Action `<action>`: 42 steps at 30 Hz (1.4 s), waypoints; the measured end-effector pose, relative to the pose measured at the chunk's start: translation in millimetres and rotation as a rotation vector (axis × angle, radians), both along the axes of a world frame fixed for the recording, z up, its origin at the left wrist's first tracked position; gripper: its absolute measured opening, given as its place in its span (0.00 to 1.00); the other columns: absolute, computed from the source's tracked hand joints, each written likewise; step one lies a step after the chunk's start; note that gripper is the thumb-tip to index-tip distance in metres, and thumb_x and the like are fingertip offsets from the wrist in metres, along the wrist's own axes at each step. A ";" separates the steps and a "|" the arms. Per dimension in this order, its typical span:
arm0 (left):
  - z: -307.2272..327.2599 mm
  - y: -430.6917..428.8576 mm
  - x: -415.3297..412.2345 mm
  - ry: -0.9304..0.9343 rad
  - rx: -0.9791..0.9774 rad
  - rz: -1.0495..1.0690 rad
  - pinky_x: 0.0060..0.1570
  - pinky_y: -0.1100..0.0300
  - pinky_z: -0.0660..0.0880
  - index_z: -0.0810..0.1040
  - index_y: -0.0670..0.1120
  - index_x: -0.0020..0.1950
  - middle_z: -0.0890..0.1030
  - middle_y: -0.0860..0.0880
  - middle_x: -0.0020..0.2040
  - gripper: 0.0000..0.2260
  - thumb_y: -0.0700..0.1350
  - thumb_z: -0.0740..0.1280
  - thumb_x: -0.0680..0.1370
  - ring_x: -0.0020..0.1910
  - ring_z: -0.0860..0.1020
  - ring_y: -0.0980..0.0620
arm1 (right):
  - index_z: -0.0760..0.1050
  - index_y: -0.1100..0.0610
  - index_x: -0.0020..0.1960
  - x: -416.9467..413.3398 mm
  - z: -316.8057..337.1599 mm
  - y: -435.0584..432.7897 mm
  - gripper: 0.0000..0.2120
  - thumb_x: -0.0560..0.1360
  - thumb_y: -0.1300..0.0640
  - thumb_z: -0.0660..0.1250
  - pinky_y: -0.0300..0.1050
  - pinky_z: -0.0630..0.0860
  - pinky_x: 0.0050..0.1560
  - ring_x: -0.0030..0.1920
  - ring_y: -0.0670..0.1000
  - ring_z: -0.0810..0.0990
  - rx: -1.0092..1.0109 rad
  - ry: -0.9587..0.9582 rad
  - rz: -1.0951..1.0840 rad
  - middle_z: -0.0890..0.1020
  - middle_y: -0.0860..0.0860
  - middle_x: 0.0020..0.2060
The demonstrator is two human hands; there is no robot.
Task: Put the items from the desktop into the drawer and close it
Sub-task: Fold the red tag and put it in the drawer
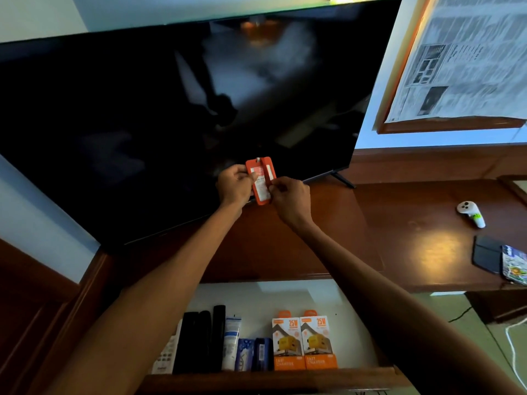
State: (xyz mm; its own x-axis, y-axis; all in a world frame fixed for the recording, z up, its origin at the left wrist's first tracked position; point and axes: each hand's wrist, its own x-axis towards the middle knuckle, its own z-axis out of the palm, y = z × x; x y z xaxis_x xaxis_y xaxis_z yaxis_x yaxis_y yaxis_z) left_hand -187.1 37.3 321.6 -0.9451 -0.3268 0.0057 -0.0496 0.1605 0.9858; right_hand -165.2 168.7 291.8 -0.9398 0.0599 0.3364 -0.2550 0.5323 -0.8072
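Note:
Both hands hold an orange packet [261, 181] with a white label, upright above the wooden desktop [313, 232] in front of the TV. My left hand [235, 185] grips its left edge; my right hand [289, 196] pinches its right edge. Below, the drawer [285, 297] stands open, white inside. Along its front lie two orange-and-white charger boxes [303, 342], a white tube [231, 342], black remotes [202, 337], a white remote [168, 354] and small blue packs [253, 353].
A large dark TV [171, 115] stands on the desktop, its foot [343, 179] at the right. On the right side of the desk lie a white controller [470, 213], a dark wallet [486, 253] and a colourful packet [514, 265]. A newspaper-covered frame [462, 61] hangs at the upper right.

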 end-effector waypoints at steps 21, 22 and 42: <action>-18.1 -1.3 -7.6 -0.011 -0.149 0.006 0.45 0.46 0.83 0.77 0.54 0.40 0.84 0.48 0.44 0.11 0.38 0.70 0.75 0.44 0.84 0.49 | 0.75 0.55 0.65 1.7 -13.8 9.7 0.17 0.77 0.56 0.66 0.49 0.76 0.53 0.55 0.56 0.77 0.489 0.137 0.126 0.81 0.58 0.57; -18.6 -1.6 -7.7 -0.012 -0.152 0.007 0.45 0.47 0.83 0.77 0.54 0.41 0.84 0.48 0.45 0.10 0.38 0.70 0.75 0.44 0.85 0.49 | 0.76 0.54 0.63 1.0 -14.0 8.9 0.15 0.77 0.56 0.66 0.46 0.75 0.52 0.55 0.54 0.77 0.475 0.133 0.106 0.81 0.57 0.57; -23.5 -6.3 3.9 -0.137 0.152 -0.008 0.40 0.55 0.82 0.77 0.43 0.52 0.83 0.43 0.49 0.06 0.37 0.70 0.77 0.45 0.84 0.45 | 0.70 0.56 0.64 -12.0 -29.7 25.4 0.22 0.73 0.52 0.72 0.35 0.78 0.42 0.50 0.46 0.80 -0.154 -0.207 0.145 0.77 0.51 0.56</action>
State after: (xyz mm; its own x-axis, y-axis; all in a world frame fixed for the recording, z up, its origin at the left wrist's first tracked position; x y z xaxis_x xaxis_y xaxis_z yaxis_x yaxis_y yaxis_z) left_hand -183.1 31.0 298.1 -0.9362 -0.3065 -0.1718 -0.1840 0.0110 0.9829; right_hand -177.2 194.2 262.1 -0.9899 -0.0446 0.1343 -0.1412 0.3691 -0.9186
